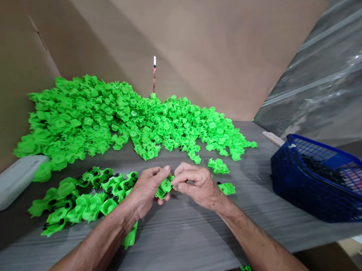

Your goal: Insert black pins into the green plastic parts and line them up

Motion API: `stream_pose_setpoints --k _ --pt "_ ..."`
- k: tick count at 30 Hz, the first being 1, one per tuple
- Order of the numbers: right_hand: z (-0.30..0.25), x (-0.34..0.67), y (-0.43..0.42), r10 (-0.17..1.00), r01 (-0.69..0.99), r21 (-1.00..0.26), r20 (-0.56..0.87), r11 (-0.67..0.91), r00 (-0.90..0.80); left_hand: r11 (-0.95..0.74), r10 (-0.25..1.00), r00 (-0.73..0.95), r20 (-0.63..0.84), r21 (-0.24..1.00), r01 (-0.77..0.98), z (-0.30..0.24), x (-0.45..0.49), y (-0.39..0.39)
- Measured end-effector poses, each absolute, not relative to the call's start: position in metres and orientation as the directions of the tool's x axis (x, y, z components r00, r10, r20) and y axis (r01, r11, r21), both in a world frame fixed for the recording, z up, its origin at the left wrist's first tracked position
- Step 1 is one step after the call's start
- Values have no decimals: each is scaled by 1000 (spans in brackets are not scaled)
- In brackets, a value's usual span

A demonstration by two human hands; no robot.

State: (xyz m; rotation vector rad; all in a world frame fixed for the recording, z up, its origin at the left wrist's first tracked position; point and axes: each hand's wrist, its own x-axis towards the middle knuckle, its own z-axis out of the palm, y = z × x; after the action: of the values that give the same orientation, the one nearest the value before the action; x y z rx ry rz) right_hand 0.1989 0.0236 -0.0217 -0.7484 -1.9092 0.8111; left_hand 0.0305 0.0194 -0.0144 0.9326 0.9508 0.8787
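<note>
Between my hands is a bright green plastic toy car body, with a thin dark axle across it. My left hand grips it from the left, thumb on top and fingertips below. From the other side my right hand pinches thumb and forefinger together at the part's right edge; what sits in that pinch is too small to name. Left of my hands lie rows of similar green car bodies, several with black wheels and axles. Another green piece lies just past my right hand, partly covered by it.
A large heap of green plastic parts runs along the back of the grey table, against a brown board. A blue basket holding small black parts stands at the right. A white container sits at the left.
</note>
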Motion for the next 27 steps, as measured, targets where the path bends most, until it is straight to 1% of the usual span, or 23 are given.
stream_pose_setpoints --k 4,12,16,22,27 --pt "-20 198 22 758 159 -778 508 607 -409 321 915 311 -256 930 -178 -12 31 19" --pt "-20 193 17 780 171 -783 519 598 -350 308 924 288 -252 937 -167 -11 31 18" --pt "-22 190 16 785 177 -779 534 601 -315 279 934 281 -222 943 -183 -11 31 18" --pt "-26 190 19 821 106 -836 492 538 -290 236 953 234 -193 956 -175 -12 31 18" --pt "-29 189 20 836 91 -854 472 513 -281 194 968 196 -158 964 -183 -12 32 18"
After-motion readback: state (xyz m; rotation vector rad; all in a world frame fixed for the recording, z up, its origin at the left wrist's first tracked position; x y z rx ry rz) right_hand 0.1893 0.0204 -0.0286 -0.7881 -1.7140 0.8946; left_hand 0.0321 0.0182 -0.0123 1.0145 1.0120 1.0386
